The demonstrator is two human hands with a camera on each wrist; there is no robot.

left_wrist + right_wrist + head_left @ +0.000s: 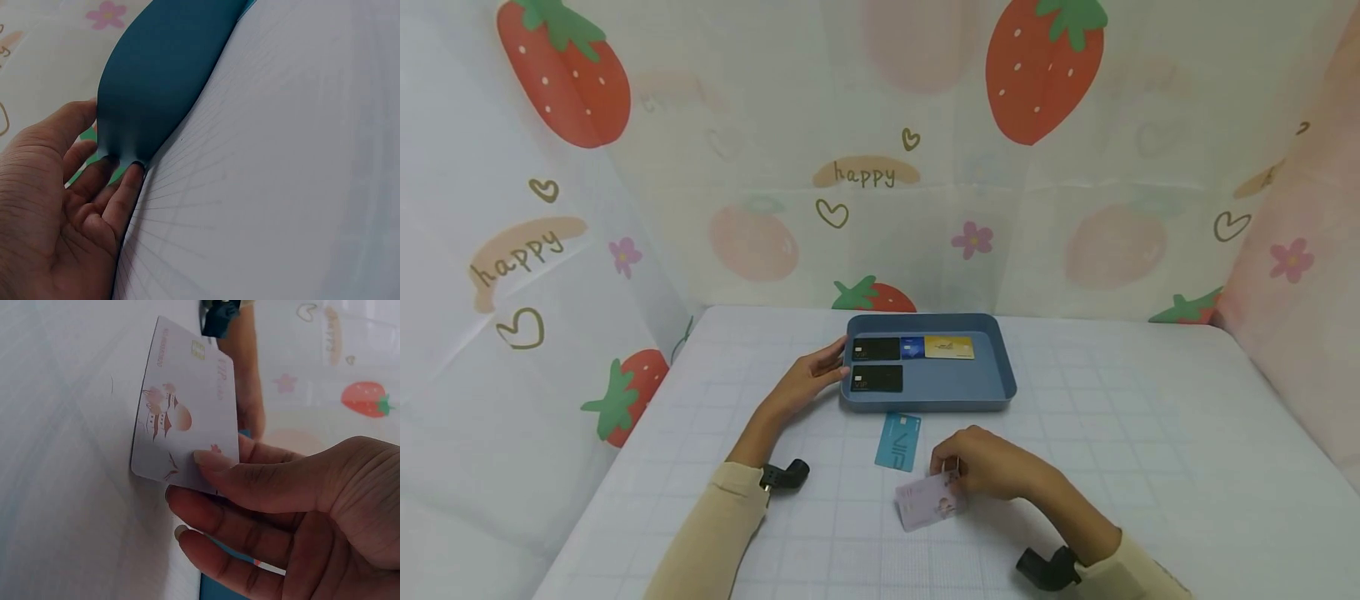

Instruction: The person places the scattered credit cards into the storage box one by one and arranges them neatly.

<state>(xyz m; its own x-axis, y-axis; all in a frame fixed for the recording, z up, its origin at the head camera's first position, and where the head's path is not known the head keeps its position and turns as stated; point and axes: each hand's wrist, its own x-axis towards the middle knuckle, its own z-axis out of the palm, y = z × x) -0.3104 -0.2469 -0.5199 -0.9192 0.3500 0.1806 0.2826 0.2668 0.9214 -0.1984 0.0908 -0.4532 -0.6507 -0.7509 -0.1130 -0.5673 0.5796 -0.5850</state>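
A pale pink card (181,419) with a chip and a printed building is pinched between the thumb and fingers of my right hand (992,462), just above the table. My left hand (808,379) touches the left wall of a blue-grey tray (958,379), fingertips against its side in the left wrist view. Inside the tray, a black card (876,349), a blue card (912,347) and a gold card (950,347) form the back row. Another black card (877,379) lies in front at the left. Between tray and right hand, a teal VIP card (898,442) lies on the table.
A white gridded cloth covers the table (1097,467). Behind it hangs a curtain (1037,242) printed with strawberries, with side curtains at left and right. Each wrist wears a black camera, one on the left (786,475) and one on the right (1048,568).
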